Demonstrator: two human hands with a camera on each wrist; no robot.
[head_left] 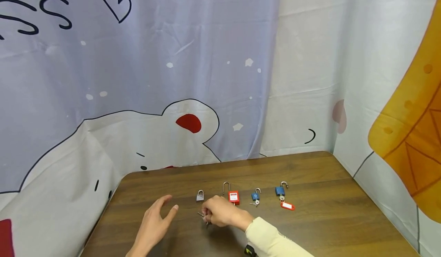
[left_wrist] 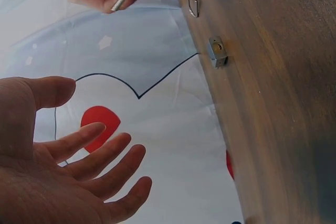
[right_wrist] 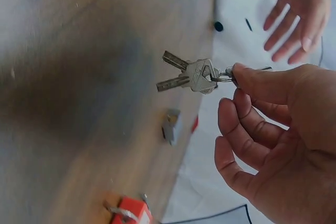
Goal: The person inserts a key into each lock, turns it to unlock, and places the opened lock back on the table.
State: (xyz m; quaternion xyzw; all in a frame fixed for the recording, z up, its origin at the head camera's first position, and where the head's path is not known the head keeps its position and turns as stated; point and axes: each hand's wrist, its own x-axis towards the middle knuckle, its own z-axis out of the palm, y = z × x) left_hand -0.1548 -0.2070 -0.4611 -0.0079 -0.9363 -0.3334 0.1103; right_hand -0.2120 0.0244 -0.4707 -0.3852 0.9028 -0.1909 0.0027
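Note:
My right hand [head_left: 220, 211] pinches a small key ring [right_wrist: 223, 80] between thumb and forefinger, above the table. Several silver keys [right_wrist: 202, 77] dangle from that ring, splayed apart. To the left, my left hand [head_left: 153, 224] hovers with fingers spread and thumb apart, holding nothing. Just beyond the two hands stands a small grey padlock [head_left: 200, 196], its shackle seemingly closed; the left wrist view shows the keyhole in its base [left_wrist: 218, 51]. Nearest behind my right hand is a red padlock [head_left: 233, 197] with a white label and its long shackle raised open.
Farther right lie a small blue padlock [head_left: 255, 196] with keys and a larger blue padlock [head_left: 280, 191] with a red key tag [head_left: 287, 205], both with shackles open. They share the brown wooden table [head_left: 320, 218]. A printed curtain [head_left: 220, 77] hangs behind its far edge.

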